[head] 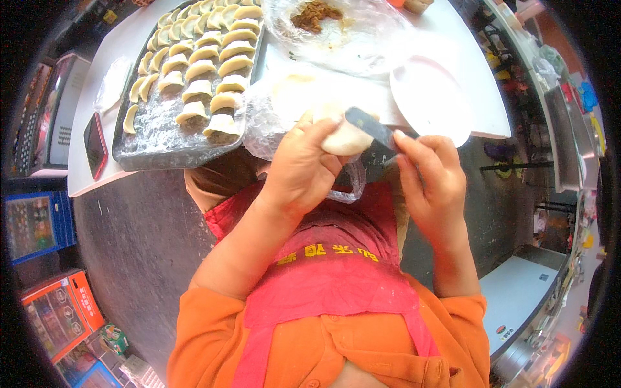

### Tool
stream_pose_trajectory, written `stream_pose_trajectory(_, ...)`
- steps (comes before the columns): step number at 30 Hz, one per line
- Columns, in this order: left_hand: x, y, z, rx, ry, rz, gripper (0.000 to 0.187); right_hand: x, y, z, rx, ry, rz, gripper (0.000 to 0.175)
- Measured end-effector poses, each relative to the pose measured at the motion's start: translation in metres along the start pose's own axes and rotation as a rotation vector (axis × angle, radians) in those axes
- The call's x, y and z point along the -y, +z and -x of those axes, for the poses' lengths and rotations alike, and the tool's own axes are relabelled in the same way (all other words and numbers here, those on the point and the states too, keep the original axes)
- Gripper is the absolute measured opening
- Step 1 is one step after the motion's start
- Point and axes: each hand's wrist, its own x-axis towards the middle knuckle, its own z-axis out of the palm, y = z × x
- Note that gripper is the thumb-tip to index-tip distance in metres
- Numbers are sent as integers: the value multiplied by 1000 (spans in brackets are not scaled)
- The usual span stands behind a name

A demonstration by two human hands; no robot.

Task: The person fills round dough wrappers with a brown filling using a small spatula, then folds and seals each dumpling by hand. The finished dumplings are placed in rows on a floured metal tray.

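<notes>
My left hand holds a round dumpling wrapper of pale dough, bent in the palm, above the table's near edge. The flat dark blade of a small spatula touches the wrapper; my right hand grips its other end. Whether filling lies in the wrapper cannot be seen. Beyond my hands, brown minced filling sits on clear plastic film. More pale dough, washed out by glare, lies just past my left hand. To the left, rows of folded dumplings stand on a floured dark metal tray.
A white oval plate stands at the right of the white table. A red-edged phone lies by the left edge, near a white plastic-wrapped item. Clear plastic hangs over the near edge. Drinks coolers stand at the far left.
</notes>
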Motion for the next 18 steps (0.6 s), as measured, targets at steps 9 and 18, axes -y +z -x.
stream_pose_trajectory(9,11,-11,6,-39,70,-202,24,-15,2,-5,61,39,105,24)
stream_pose_trajectory(18,3,-3,1,-55,74,-122,32,-94,-36,18,-30,312,436,16)
